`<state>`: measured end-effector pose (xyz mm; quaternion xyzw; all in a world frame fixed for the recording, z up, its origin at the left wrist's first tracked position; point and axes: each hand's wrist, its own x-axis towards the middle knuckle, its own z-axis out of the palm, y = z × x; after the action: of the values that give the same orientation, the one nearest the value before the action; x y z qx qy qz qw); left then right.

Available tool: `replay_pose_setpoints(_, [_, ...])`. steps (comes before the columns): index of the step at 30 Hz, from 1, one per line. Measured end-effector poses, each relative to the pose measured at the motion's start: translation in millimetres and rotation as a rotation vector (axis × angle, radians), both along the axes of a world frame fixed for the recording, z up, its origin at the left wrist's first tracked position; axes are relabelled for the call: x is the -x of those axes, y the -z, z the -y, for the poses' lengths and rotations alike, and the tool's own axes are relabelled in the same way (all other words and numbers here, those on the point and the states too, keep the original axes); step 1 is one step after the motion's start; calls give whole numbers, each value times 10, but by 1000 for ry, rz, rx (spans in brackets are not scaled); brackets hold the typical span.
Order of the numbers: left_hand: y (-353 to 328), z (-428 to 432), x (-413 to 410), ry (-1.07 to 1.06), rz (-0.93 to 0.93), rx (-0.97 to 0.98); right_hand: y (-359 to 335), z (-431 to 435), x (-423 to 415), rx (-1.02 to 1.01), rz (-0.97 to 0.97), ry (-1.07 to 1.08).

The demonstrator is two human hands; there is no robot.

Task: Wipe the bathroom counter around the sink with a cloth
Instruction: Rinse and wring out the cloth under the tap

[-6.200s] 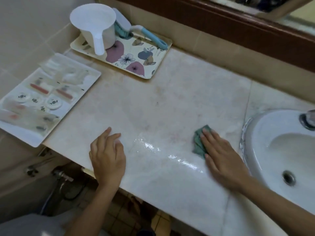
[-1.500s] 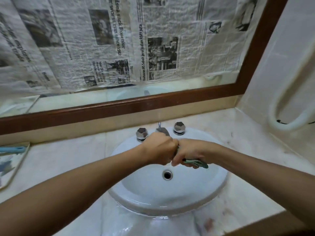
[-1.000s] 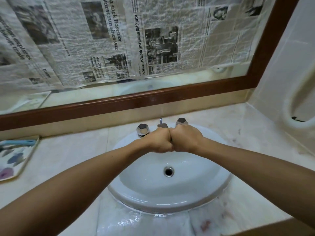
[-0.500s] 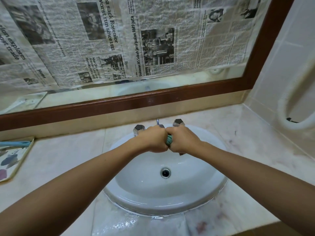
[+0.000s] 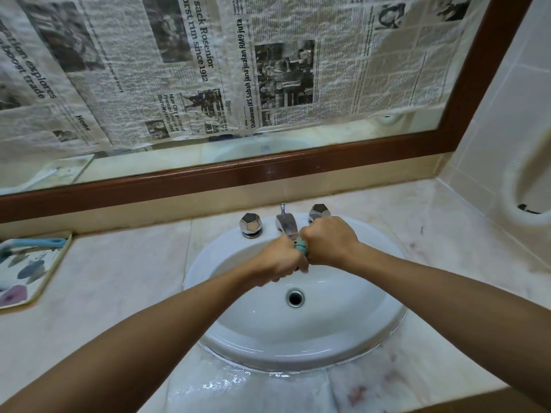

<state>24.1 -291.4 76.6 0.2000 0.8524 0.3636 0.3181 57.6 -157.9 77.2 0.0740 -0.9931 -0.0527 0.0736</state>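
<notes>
Both fists, left hand (image 5: 278, 261) and right hand (image 5: 327, 240), clenched the twisted cloth (image 5: 300, 247) crosswise below the faucet (image 5: 286, 224), its green now more exposed than half a second earlier.

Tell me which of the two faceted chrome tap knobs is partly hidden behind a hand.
The right faceted chrome tap knob, beside the spout: the right hand covers its lower edge. The left faceted chrome tap knob stands fully clear.
</notes>
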Motion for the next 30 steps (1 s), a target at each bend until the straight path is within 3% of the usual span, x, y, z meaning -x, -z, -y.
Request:
replay_pose_setpoints(3, [19,28,-119,-167,446,-179,-31,-19,75,-62,-25,-115])
replay_pose_setpoints(6, [20,45,-169,-234,746,-292,-78,-18,115,-94,-16,-192])
replay_pose_setpoints(11, [31,53,-195,-292,988,-368,-121,-44,160,-154,-78,-340])
replay_pose_setpoints(14, [54,93,-186,-266,1009,-324,-52,-34,172,-174,-97,-360])
replay_pose_setpoints(16, [83,115,-154,-211,895,-237,29,-6,179,-161,-92,-325])
replay_pose_setpoints(18, [107,107,-116,-140,637,-122,115,11,169,-145,-63,-265])
replay_pose_setpoints(22, [251,93,-133,103,-220,275,281,47,-4,-21,220,39])
replay_pose_setpoints(23, [325,113,-169,160,-356,350,326,61,-59,19,282,91])
replay_pose_setpoints(26, [600,262,-297,237,-507,391,511,95,-198,170,459,166])
replay_pose_setpoints(30, [963,526,-413,262,-642,281,615,166,-387,548,707,179])
